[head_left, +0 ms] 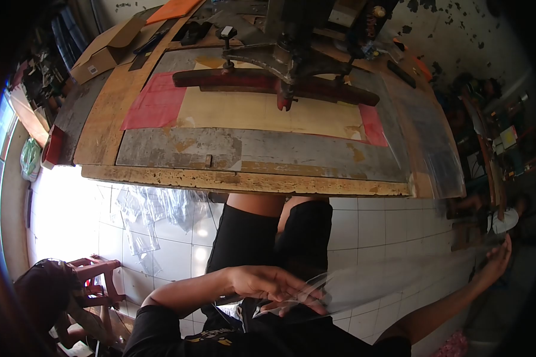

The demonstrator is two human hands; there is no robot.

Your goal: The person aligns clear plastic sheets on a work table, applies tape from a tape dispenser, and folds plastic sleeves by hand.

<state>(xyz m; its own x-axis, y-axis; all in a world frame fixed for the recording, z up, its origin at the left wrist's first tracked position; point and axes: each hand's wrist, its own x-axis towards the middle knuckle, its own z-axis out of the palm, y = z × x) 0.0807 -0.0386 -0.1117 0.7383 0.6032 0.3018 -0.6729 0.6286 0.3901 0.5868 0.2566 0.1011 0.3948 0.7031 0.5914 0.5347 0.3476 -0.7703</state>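
Note:
A clear plastic sheet (381,285) stretches in front of my body, over my lap and off to the right. My left hand (265,287) is bent at the waist, with its fingers closed around the sheet's near end. Far out to the right, my right hand (497,262) has the other end between thumb and fingers; motion blur softens the edge there. Beyond my knees stands a worktable with a metal plate (178,149). On it lie a cream sheet (238,113) and red pieces (152,101) below a press's dark red bar (220,79).
A wooden strip (250,180) edges the table in front of my knees. Loose clear plastic pieces (161,208) are on the tiled floor. A cardboard box (107,50) stands at the back left. Another person (47,297) is at lower left beside a red stool (98,271).

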